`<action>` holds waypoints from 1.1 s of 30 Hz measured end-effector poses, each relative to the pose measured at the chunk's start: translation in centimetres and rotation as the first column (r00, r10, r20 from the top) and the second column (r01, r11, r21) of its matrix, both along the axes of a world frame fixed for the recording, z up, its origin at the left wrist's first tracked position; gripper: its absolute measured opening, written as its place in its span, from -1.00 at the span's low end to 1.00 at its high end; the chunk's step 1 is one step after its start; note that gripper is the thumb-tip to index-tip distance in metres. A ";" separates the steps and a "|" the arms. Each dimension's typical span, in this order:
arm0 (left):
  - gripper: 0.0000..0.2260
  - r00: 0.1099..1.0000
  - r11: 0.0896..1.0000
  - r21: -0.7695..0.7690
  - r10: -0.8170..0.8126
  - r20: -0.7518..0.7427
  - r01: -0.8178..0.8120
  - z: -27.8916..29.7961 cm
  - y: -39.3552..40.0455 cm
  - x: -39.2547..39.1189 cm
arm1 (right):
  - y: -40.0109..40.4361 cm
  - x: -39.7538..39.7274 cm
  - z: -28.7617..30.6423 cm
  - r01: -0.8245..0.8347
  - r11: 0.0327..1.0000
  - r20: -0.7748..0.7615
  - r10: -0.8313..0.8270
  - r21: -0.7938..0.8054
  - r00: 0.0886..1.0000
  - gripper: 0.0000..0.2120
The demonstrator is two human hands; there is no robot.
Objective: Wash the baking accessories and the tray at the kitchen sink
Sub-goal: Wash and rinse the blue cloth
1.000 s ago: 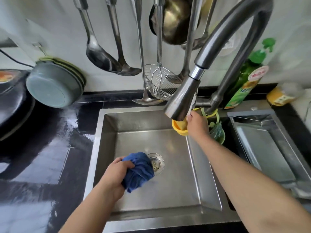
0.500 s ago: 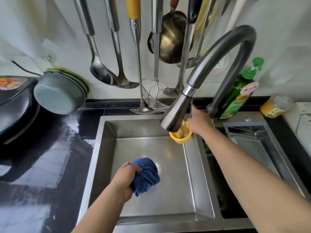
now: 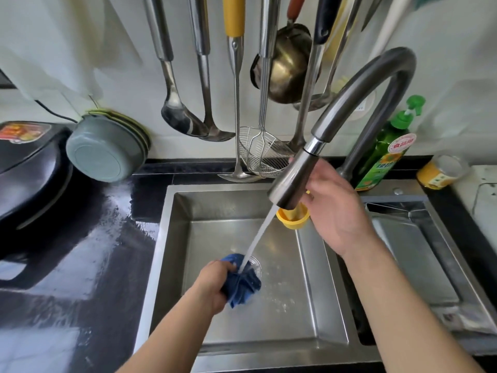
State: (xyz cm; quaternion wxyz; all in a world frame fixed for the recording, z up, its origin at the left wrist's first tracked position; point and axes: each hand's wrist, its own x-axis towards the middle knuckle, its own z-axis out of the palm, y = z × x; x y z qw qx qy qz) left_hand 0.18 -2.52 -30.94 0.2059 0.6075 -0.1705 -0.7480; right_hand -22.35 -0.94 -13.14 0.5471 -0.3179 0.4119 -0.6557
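Blue cloth [image 3: 243,282] sits bunched in the left hand [image 3: 215,284], fist closed round it, low over the drain so the water stream [image 3: 258,238] lands right on it — wetting it for the scrub, I'd judge. The tray [image 3: 414,251] waits just right of the right hand [image 3: 333,211], lying in the side basin. That hand is loosely open by the faucet head [image 3: 293,181], maybe touching it; hard to tell. A yellow cup [image 3: 293,218] hangs just under it on the sink [image 3: 172,238] wall.
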 end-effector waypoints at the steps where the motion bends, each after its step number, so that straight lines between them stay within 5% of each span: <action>1: -0.64 1.000 0.999 -0.037 0.009 -0.010 -0.009 -0.3 -0.4 -0.4 | -0.1 0.6 1.2 -0.040 0.998 0.019 0.041 -0.038 0.999 -0.62; 4: -0.61 1.000 0.996 -0.089 -0.027 -0.004 0.027 0.3 -1.1 -1.3 | -1.0 1.9 1.9 0.029 0.998 -0.200 -0.042 -0.064 0.979 -0.70; 9: -0.76 0.992 0.987 -0.130 -0.109 -0.069 0.100 -0.8 -1.1 -2.0 | -0.6 2.1 -3.1 0.174 0.981 -0.567 -0.190 -0.083 0.801 -0.83; 12: -0.71 0.997 0.992 -0.102 -0.070 0.030 0.073 -1.4 -0.7 -2.4 | 0.1 3.3 -6.5 0.157 0.987 -0.642 -0.092 0.045 0.761 -0.84; 16: -0.66 0.958 0.962 -0.091 -0.241 0.156 0.257 -1.1 -0.9 -3.1 | 0.1 5.0 -8.5 0.109 0.971 -0.628 0.051 0.213 0.777 -0.79; 21: -0.70 0.773 0.817 -0.138 -0.456 0.441 0.560 -1.0 -1.6 -3.5 | -0.4 5.8 -8.3 0.077 0.963 -0.609 0.102 0.260 0.786 -0.79; 25: -0.71 0.439 0.477 -0.144 -0.594 0.675 0.867 0.2 -1.8 -4.5 | -0.2 5.5 -8.5 0.089 0.958 -0.611 0.102 0.273 0.785 -0.80; 27: -0.76 0.514 0.463 -0.260 -0.594 0.619 0.847 0.1 -1.8 -4.6 | -0.1 5.2 -8.6 0.095 0.955 -0.620 0.104 0.280 0.778 -0.78; 30: -0.72 0.632 0.548 -0.364 -0.449 0.631 0.753 -0.3 -2.2 -4.2 | 0.0 5.0 -8.5 0.088 0.951 -0.634 0.127 0.296 0.762 -0.82; 33: -0.81 0.751 0.668 -0.370 -0.468 0.466 0.646 -0.2 -2.1 -4.0 | 0.0 4.6 -8.5 0.085 0.951 -0.635 0.129 0.296 0.762 -0.84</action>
